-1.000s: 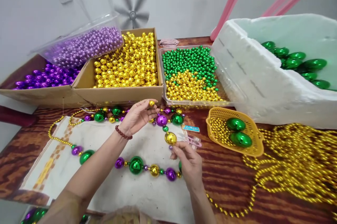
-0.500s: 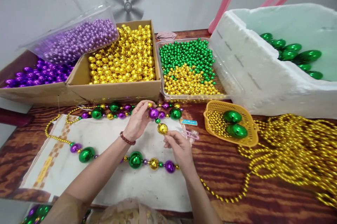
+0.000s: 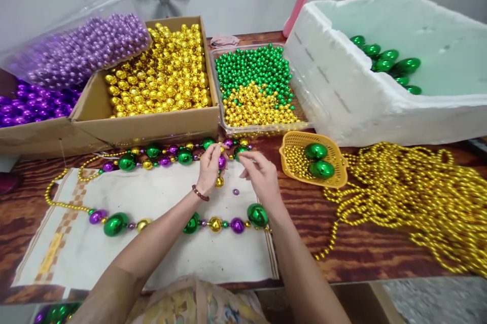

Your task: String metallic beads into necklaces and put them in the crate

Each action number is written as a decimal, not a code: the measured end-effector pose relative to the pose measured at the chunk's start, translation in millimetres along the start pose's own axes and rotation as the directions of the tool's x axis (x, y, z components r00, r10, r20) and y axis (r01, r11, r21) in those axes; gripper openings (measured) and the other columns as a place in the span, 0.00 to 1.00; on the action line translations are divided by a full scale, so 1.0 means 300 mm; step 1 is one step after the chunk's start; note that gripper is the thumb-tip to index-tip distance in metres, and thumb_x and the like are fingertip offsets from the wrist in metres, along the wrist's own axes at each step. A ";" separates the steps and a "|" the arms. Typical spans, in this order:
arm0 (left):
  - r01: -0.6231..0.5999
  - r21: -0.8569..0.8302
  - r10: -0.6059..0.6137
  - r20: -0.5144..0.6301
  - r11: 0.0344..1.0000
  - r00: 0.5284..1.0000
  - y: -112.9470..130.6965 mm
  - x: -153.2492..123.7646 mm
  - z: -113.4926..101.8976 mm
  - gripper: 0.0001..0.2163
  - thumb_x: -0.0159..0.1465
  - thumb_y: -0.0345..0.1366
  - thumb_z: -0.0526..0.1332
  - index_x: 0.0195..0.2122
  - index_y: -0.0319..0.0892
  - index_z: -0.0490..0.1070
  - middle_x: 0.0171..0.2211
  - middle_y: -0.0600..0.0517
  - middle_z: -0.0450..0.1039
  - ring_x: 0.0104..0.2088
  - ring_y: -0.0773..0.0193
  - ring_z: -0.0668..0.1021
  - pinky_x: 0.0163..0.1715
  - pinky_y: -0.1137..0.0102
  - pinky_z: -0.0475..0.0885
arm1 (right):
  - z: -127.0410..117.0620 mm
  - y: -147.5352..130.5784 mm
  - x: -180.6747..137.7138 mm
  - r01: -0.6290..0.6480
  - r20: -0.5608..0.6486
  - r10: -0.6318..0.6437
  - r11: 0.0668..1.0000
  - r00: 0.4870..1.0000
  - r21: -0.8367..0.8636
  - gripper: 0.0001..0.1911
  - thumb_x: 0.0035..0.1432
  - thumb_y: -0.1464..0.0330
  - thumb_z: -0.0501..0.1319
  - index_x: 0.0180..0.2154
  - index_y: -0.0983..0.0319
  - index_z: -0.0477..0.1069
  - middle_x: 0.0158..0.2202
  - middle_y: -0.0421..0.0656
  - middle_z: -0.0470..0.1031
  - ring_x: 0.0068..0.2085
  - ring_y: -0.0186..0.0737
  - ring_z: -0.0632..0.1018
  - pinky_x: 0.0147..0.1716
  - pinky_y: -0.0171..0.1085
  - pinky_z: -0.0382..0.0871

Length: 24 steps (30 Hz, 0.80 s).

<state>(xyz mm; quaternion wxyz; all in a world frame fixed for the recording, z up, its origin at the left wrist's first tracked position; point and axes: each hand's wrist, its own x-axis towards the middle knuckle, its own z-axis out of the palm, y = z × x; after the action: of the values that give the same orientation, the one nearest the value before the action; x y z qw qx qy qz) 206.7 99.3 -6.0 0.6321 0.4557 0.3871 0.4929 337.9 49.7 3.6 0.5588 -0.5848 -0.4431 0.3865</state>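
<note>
Beading is happening on a grained brown wooden table [image 3: 365, 258].
A blocky white foam box [image 3: 342, 96] is filling the upper right; a flat white cloth [image 3: 152, 197] is leaving room lower centre. At its top edge the left hand [image 3: 210, 169] is pinching a strand of glossy round green, purple and gold balls [image 3: 185, 156]; the right hand [image 3: 262, 177] is bunching its fingers, grip unclear.

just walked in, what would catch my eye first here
The cardboard box brimming with shiny gold balls, back centre-left, and the big heap of gold bead chains at the right. In the middle, the left hand pinches a bead strand of green, purple and gold over a white cloth, with the right hand beside it.
</note>
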 end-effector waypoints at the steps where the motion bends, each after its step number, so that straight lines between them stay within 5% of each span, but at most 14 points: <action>1: 0.001 0.044 -0.001 0.018 0.999 1.000 -0.006 -0.009 -0.001 0.16 0.65 0.52 0.58 0.41 0.42 0.70 0.27 0.56 0.68 0.19 0.72 0.68 0.13 0.77 0.60 | 0.006 -0.015 0.027 0.018 0.012 -0.019 0.999 1.000 0.041 0.10 0.56 0.61 0.65 0.37 0.59 0.78 0.29 0.39 0.74 0.20 0.30 0.71 0.19 0.31 0.65; 8: -0.018 0.228 -0.012 0.131 0.973 0.991 -0.040 -0.029 -0.009 0.18 0.67 0.53 0.55 0.39 0.42 0.70 0.23 0.56 0.67 0.18 0.72 0.66 0.16 0.76 0.60 | 0.070 -0.009 0.093 0.027 0.100 -0.042 0.988 0.994 0.150 0.09 0.53 0.62 0.66 0.29 0.61 0.74 0.25 0.37 0.71 0.19 0.28 0.68 0.17 0.30 0.63; 14: -0.138 0.337 0.048 0.262 0.932 0.964 -0.046 -0.033 -0.040 0.13 0.68 0.45 0.56 0.42 0.42 0.72 0.28 0.55 0.69 0.24 0.72 0.70 0.25 0.77 0.67 | 0.014 -0.063 0.132 0.087 -0.097 -0.071 0.982 0.993 0.170 0.13 0.63 0.57 0.59 0.34 0.60 0.65 0.28 0.36 0.73 0.18 0.24 0.70 0.15 0.27 0.58; 17: -0.103 0.354 0.002 0.275 0.929 0.961 -0.037 -0.036 -0.043 0.11 0.66 0.43 0.58 0.40 0.42 0.74 0.28 0.55 0.69 0.22 0.73 0.69 0.23 0.77 0.66 | -0.009 -0.096 0.161 0.122 -0.165 -0.078 0.953 0.983 0.279 0.16 0.62 0.53 0.59 0.35 0.59 0.63 0.29 0.36 0.73 0.19 0.25 0.71 0.16 0.26 0.61; 24: -0.097 0.340 -0.007 0.293 0.936 0.956 -0.012 -0.011 -0.041 0.10 0.65 0.43 0.59 0.35 0.42 0.72 0.26 0.55 0.69 0.21 0.72 0.69 0.22 0.77 0.65 | 0.020 -0.030 0.098 -0.015 0.134 -0.025 0.958 0.991 0.287 0.20 0.54 0.51 0.66 0.30 0.61 0.68 0.25 0.37 0.73 0.20 0.28 0.73 0.16 0.27 0.64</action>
<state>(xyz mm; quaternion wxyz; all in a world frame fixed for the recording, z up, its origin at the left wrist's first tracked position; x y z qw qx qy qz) 195.5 98.2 -12.7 0.5790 0.6369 0.3613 0.3585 340.4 79.3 13.5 0.6072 -0.4685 -0.4209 0.4843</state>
